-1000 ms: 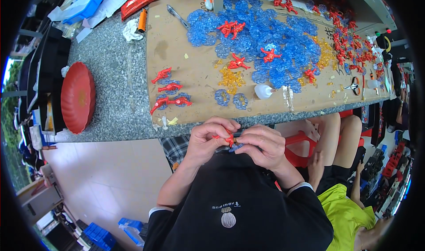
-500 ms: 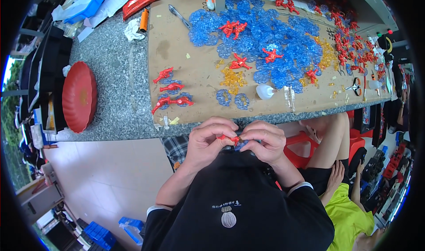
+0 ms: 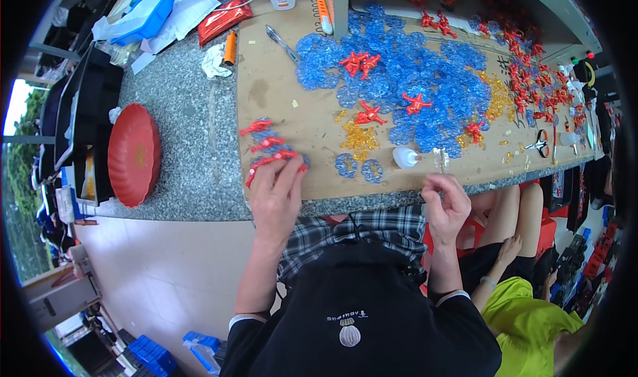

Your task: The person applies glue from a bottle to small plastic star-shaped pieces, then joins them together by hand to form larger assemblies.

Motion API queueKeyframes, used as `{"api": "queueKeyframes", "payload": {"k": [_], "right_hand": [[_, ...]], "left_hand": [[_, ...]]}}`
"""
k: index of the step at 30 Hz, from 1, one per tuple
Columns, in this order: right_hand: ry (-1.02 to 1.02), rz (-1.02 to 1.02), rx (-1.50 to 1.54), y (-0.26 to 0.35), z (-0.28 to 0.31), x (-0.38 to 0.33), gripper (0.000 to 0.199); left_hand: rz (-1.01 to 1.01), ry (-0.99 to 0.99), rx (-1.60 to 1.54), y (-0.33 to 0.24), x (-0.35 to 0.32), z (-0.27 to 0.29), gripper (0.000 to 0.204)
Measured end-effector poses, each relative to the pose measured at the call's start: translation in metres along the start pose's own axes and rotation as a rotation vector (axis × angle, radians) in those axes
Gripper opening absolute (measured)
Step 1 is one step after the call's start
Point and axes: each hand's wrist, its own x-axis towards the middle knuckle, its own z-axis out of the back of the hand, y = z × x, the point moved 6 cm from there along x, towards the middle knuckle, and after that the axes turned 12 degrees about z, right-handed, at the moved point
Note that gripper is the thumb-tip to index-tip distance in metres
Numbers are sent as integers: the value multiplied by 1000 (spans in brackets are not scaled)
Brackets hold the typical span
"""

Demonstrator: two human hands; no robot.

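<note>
My left hand point(image 3: 276, 194) reaches over the cardboard's near left corner, its fingers pinched down on a small red figure point(image 3: 303, 168) at the end of a group of red figures point(image 3: 269, 142) with clear blue pieces under them. The fingers partly cover that group. My right hand point(image 3: 446, 204) hovers at the table's front edge with curled fingers and nothing visible in them. Nearest to it is a small white squeeze bottle point(image 3: 404, 157) lying on its side. Two blue flower-shaped rings point(image 3: 359, 168) lie between the hands.
A heap of clear blue pieces point(image 3: 425, 78) covers the middle, with yellow pieces point(image 3: 360, 139) beside it. Many red figures point(image 3: 531, 78) lie at the right, near scissors point(image 3: 539, 144). A red scalloped dish point(image 3: 135, 154) stands at left. A person in yellow-green point(image 3: 525, 324) sits at my right.
My hands have parted from in front of my chest. The left carried the red figure left to the group on the cardboard; the right moved right, near the bottle. The view has shifted slightly.
</note>
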Motion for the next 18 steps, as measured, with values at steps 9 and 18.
{"api": "queueKeyframes", "payload": {"k": [9,18], "right_hand": [[116,233,-370,5,-32,33,42],[-55,157,20,3,-15,20,29]], "left_hand": [[-4,-63,182,-36,17,-4,46],[-221,224,135,-93,61,-89,36]]}}
